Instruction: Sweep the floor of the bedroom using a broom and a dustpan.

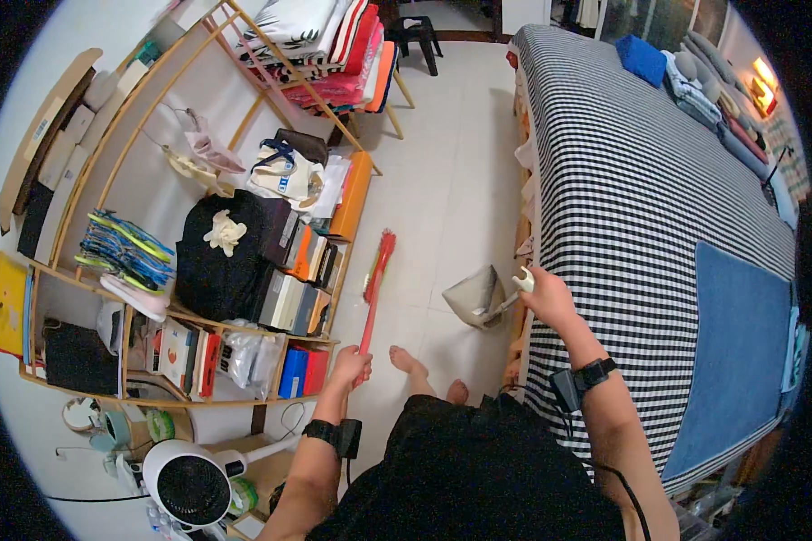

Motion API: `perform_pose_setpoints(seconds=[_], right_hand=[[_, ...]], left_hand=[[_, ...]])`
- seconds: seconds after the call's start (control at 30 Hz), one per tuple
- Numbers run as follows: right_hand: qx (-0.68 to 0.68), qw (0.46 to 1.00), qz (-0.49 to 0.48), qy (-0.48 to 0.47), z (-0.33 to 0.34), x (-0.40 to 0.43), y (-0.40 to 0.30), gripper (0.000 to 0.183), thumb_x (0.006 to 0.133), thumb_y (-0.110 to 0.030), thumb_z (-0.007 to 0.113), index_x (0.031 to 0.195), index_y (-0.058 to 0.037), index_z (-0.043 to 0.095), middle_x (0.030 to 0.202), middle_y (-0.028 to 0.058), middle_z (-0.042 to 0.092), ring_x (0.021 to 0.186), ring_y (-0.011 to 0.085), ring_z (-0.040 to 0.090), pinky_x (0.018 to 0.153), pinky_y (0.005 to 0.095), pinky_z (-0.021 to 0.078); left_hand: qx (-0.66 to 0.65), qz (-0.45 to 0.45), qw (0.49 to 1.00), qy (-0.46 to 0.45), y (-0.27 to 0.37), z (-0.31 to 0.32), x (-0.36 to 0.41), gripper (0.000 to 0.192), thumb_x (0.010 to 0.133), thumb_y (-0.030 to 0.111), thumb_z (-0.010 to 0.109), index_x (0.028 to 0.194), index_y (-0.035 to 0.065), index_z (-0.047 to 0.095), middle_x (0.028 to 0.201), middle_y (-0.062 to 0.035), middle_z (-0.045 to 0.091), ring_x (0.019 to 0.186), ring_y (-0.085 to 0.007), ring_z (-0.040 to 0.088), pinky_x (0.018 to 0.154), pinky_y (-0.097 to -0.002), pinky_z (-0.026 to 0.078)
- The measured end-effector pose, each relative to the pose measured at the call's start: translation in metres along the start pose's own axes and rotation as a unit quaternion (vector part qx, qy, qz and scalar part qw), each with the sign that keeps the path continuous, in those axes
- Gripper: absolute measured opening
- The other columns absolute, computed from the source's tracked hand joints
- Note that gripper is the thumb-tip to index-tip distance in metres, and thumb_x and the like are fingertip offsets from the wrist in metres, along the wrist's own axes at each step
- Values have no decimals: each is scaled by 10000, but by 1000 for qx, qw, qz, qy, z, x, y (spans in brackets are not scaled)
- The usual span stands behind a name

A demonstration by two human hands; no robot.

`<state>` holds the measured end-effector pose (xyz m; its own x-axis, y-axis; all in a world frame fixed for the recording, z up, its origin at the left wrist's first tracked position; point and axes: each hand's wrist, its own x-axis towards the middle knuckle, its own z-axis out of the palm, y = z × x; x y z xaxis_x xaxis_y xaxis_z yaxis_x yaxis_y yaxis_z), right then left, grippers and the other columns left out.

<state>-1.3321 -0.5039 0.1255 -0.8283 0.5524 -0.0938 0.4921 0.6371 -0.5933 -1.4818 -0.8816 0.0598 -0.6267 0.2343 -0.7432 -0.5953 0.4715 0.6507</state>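
Note:
My left hand (350,368) is closed around the handle of a red broom (375,297). The broom's bristle end points away from me, over the pale floor beside the wooden shelf rack. Whether the bristles touch the floor I cannot tell. In my right hand (549,298) is the light-coloured handle of a long-handled dustpan (475,297). Its grey, translucent pan hangs to the left of that hand, near the bed's side. I cannot make out any sweepings in the pan. My bare feet (409,361) stand on the floor between the two tools.
At left, a wooden shelf rack (352,267) holds boxes, bags, clothes and hangers. On the right is a bed with a black-and-white checked cover (602,203). A black stool (416,37) and stacked folded textiles (345,61) are at the far end. A white fan (189,480) stands lower left.

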Motion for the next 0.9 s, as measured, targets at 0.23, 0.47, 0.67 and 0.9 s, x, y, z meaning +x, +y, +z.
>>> perform_pose_setpoints(seconds=[0.23, 0.47, 0.67, 0.9], right_hand=[[-23, 999, 35, -9, -10, 21, -1, 363, 701, -230, 647, 1006, -52, 562, 840, 175, 633, 791, 338, 613, 686, 432, 490], [-46, 998, 42, -19, -1, 31, 6, 336, 718, -265, 647, 958, -55, 544, 812, 176, 624, 782, 343, 608, 680, 440, 489], [-43, 998, 35, -13, -3, 30, 4, 321, 718, -267, 643, 943, -62, 541, 781, 171, 623, 747, 348, 608, 660, 446, 490], [-46, 999, 22, -13, -5, 33, -6, 299, 711, -237, 640, 938, -65, 549, 791, 177, 622, 760, 352, 607, 670, 448, 487]], left_hand=[[-27, 63, 998, 12, 43, 14, 84, 227, 750, 27, 535, 935, -36, 421, 500, -61, 471, 329, -132, 426, 265, -253, 294], [48, 8, 999, 18, 104, 30, 170, 78, 744, -26, 463, 810, -68, 462, 483, -99, 448, 327, -180, 418, 287, -313, 317], [140, -2, 989, 45, 73, 58, 203, 123, 740, 0, 424, 722, -84, 512, 496, -159, 491, 331, -244, 463, 306, -379, 343], [287, 44, 957, -10, 46, 84, 137, 159, 687, 28, 467, 557, -32, 535, 536, -190, 566, 484, -265, 601, 392, -395, 438]])
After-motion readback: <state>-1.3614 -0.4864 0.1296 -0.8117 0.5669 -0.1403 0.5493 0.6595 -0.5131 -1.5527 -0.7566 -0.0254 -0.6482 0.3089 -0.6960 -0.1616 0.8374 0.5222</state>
